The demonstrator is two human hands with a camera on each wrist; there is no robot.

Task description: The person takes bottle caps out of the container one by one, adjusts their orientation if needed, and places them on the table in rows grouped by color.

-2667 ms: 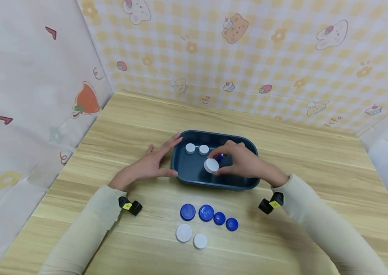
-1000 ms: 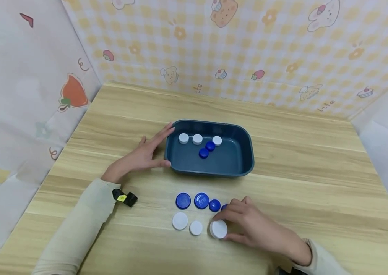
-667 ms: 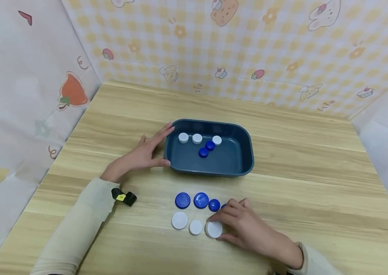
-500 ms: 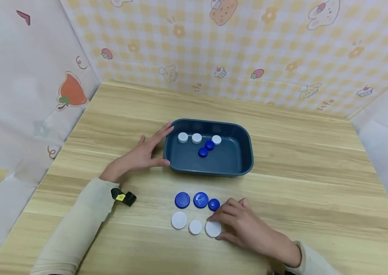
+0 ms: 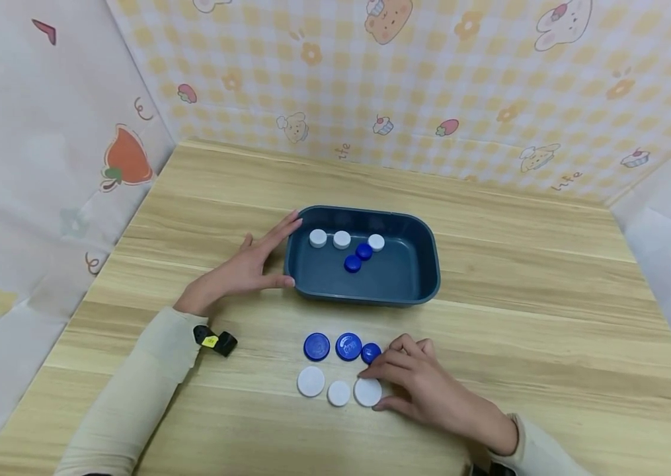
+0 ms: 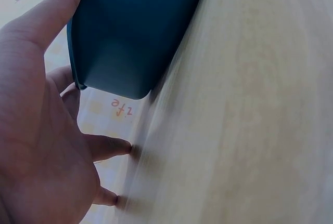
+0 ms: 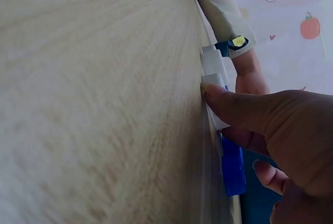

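Observation:
My right hand [image 5: 430,390] pinches a large white bottle cap [image 5: 367,392] between thumb and fingers, low at the tabletop. The cap sits to the right of a small white cap [image 5: 338,393] and a large white cap [image 5: 311,382]. Behind these lie two large blue caps [image 5: 349,346] and a small blue cap [image 5: 371,353]; my right hand hides another blue cap. With straight, spread fingers, my left hand [image 5: 242,270] rests against the left end of a dark blue tray [image 5: 365,296]. In the left wrist view, thumb and fingers straddle the tray's rim [image 6: 75,63].
Inside the tray lie three small white caps [image 5: 342,239] and two small blue caps [image 5: 352,264]. The wooden table [image 5: 519,284] ends at a patterned yellow and white backdrop [image 5: 430,79] behind and white sheets at the sides.
My right hand has brought the large white cap from the tray to the front row, then lowered it and slid it left beside the small white cap. My left hand stays at the tray.

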